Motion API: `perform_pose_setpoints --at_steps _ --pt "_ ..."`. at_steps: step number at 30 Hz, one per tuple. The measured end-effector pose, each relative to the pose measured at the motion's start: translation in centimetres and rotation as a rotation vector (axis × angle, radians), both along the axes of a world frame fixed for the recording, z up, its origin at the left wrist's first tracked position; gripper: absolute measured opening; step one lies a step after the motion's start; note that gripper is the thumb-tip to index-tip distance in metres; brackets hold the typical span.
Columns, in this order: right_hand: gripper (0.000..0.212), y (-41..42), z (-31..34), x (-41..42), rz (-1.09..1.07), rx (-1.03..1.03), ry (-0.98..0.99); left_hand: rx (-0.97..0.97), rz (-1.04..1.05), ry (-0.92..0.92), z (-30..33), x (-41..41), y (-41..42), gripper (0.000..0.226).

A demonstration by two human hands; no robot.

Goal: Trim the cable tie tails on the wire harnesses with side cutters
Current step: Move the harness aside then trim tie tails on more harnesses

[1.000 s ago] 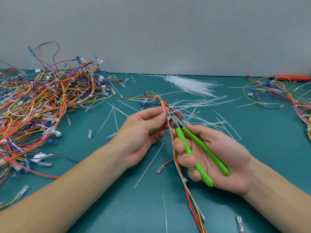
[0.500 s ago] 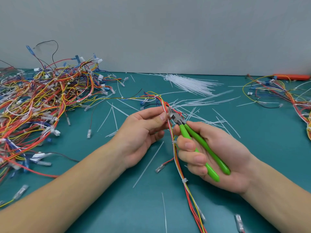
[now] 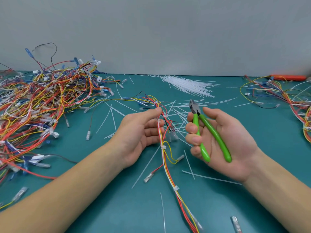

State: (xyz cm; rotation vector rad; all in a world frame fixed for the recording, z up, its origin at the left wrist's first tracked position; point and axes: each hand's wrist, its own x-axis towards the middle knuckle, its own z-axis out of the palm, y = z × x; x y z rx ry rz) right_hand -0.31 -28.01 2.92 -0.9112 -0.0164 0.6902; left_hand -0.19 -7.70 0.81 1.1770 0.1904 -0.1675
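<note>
Green-handled side cutters sit in right hand — fingers curled round one handle, blades apart. Left hand pinches wire harness — over teal table, cutters beside harness, not touching.

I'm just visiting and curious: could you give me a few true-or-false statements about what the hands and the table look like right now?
1. The right hand holds green-handled side cutters. True.
2. The cutters are biting a tie. False: they are apart from the harness.
3. The left hand holds a wire harness. True.
4. The table is red. False: it is teal.
5. Uncut white cable ties lie near the wall. True.
</note>
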Motion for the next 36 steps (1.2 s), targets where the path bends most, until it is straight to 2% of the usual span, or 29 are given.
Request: perform_pose_setpoints --at_steps 10,13,19,22,26,36 --pt "0.048 0.1 -0.5 -0.4 0.257 -0.034 0.070 0.068 -0.036 -0.048 -0.5 0.0 0.0 0.009" --pt "0.048 0.1 -0.5 -0.6 0.290 -0.060 0.087 0.034 -0.010 -0.054 -0.6 -0.1 0.0 0.015" --pt "0.049 0.2 -0.5 -0.7 0.345 -0.050 0.101 -0.015 0.031 -0.070 -0.7 0.0 0.0 0.005" --pt "0.049 0.3 -0.6 -0.6 0.355 -0.040 0.098 -0.036 0.009 -0.080 -0.7 0.0 0.0 0.016" --pt "0.051 0.2 -0.9 -0.5 0.375 0.007 0.112 -0.020 0.022 -0.071 -0.8 0.1 0.1 0.005" --pt "0.054 -0.2 -1.2 -0.2 0.431 0.131 0.162 0.004 -0.020 -0.081 -0.8 0.0 0.1 0.012"
